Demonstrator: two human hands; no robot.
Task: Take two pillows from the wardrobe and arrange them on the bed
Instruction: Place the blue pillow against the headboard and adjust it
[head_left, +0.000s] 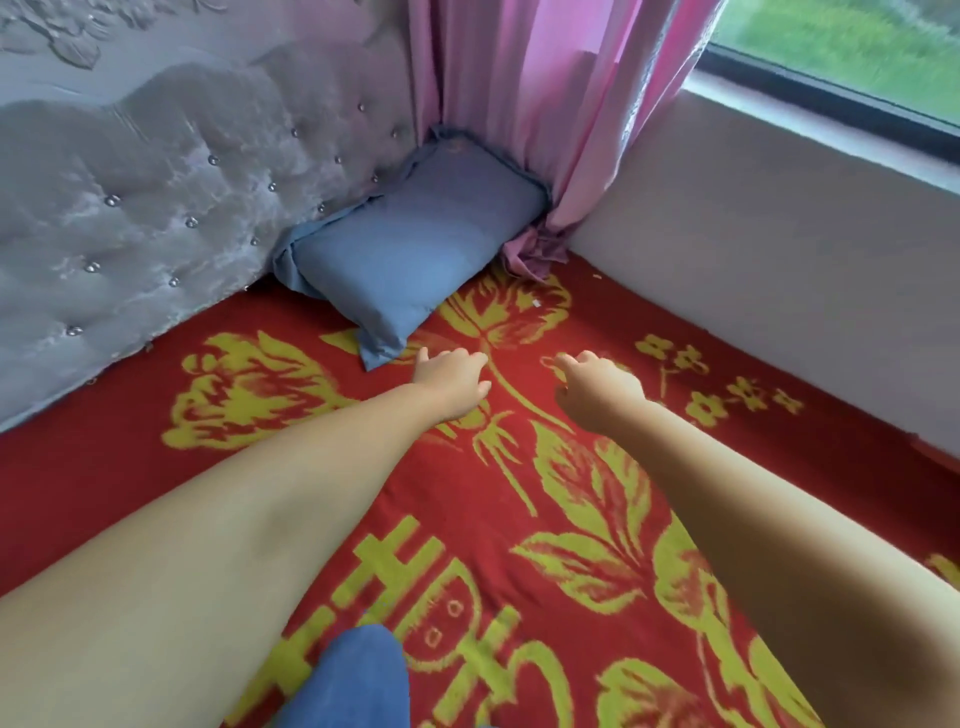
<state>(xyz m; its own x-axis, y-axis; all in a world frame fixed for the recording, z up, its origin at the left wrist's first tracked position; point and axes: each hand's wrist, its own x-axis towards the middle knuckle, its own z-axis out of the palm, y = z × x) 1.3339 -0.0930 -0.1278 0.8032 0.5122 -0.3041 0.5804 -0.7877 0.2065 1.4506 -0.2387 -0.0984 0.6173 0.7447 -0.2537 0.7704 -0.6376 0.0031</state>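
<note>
A blue-grey pillow (415, 244) lies in the far corner of the bed, leaning against the grey tufted headboard (156, 208). The bed is covered by a red blanket (467, 545) with yellow flowers. Both my arms reach out over the blanket. My left hand (449, 387) hovers just in front of the pillow's near corner, fingers loosely curled, holding nothing. My right hand (597, 389) is a little to the right, also empty with fingers loosely bent. Only one pillow is in view; the wardrobe is out of sight.
A pink curtain (545, 114) hangs into the corner beside the pillow. A grey wall (779, 249) under a window (841, 47) borders the bed on the right. A blue-clad knee (353, 680) shows at the bottom edge.
</note>
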